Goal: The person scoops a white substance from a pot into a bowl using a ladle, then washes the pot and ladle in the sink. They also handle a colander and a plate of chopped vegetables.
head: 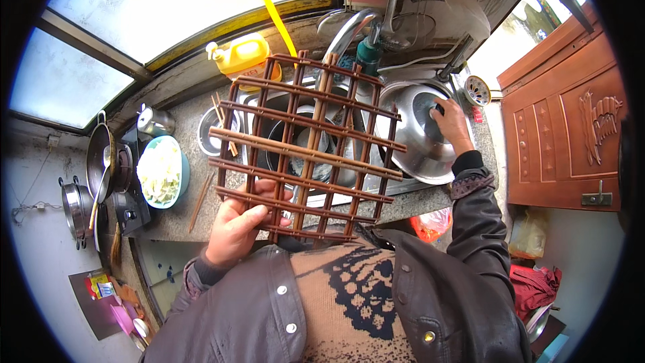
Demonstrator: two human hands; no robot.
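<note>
My left hand (241, 222) grips the near left corner of a lattice rack of brown wooden sticks (307, 149), held up over the sink. At the right, my right hand (450, 120) has its fingers on the dark knob of a glass-and-steel pot lid (413, 134). Whether a pot sits beneath the lid is hard to tell. Under the rack, partly hidden by its bars, lies a sink basin (347, 181) with a dark round vessel inside. The chrome faucet (352, 28) arches behind the rack.
A small steel bowl with chopsticks (204, 131) and a turquoise basin of chopped pale vegetable (182, 181) stand left on the counter. Beyond are a steel jug (156, 120) and a wok (98, 161). A yellow detergent jug (247, 55) stands behind; a patterned bowl (476, 91) sits right.
</note>
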